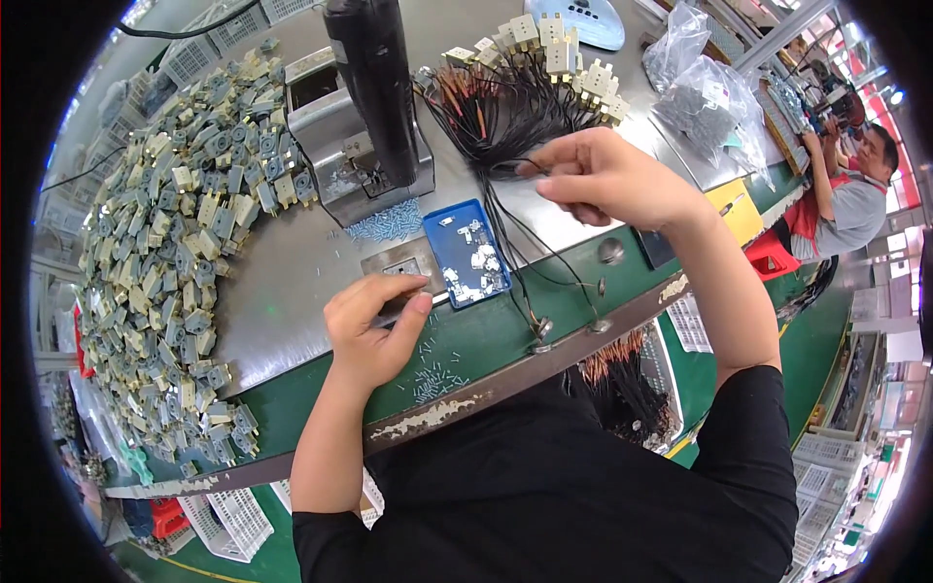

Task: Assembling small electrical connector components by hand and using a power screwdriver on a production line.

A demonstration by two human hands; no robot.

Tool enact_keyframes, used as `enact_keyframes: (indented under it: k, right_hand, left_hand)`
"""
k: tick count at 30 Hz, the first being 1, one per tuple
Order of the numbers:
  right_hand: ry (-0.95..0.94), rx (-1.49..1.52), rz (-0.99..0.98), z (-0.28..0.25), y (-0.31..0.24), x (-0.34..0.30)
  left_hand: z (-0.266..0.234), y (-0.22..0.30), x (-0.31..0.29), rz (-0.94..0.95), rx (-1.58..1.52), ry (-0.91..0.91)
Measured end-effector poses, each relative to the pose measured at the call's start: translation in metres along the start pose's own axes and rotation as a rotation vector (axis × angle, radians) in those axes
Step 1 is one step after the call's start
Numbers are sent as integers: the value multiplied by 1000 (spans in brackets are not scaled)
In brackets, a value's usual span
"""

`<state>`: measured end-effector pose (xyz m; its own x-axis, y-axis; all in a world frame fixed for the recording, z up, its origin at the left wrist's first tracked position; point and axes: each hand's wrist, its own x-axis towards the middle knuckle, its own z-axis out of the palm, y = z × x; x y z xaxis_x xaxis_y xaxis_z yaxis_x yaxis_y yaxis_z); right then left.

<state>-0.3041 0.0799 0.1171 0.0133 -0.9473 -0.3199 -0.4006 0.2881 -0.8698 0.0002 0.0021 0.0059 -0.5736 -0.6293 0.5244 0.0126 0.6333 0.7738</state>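
Observation:
My right hand (614,185) is at the near edge of a bundle of black cables (501,131), its thumb and forefinger closed on one black cable (501,173). Cream plug blocks (554,44) and orange-brown wire ends (462,97) belong to this bundle. Beside a small metal fixture (394,260), my left hand (369,328) lies low with thumb and forefinger apart; its other fingers are hidden. Right of the fixture sits a blue tray (435,222) holding small white and metal parts (476,262).
A large heap of grey and cream housings (185,223) covers the left. Behind my left hand stands a machine with a black cylinder (374,87), blue screws (389,222) at its foot. Loose screws (432,381) lie near the table edge (428,420). A co-worker (850,194) sits far right.

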Motion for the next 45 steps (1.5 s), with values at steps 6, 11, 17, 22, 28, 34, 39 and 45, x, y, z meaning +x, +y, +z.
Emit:
enact_keyframes:
  k: [6, 11, 17, 22, 28, 34, 39, 45]
  right_hand:
    - [234, 921, 139, 62, -6, 25]
    - [317, 961, 9, 103, -18, 39]
    - [112, -274, -247, 88, -33, 46]
    - [175, -729, -968, 91, -28, 70]
    - [-206, -410, -768, 90, -20, 93]
    - [-166, -227, -712, 91, -16, 97]
    - [-51, -304, -851, 87, -11, 100]
    - [-33, -107, -784, 84, -7, 99]
  left_hand:
    - [12, 20, 4, -109, -399, -55]
    - [11, 18, 6, -153, -583, -231]
    - [-8, 18, 5, -349, -694, -24]
    - [-15, 1, 10, -393, -894, 72]
    - [-34, -16, 12, -616, -1090, -132]
    - [-40, -32, 15, -671, -1220, -114]
    - [-44, -15, 26, -719, -856, -115]
    - [-33, -11, 25, -663, -914, -150]
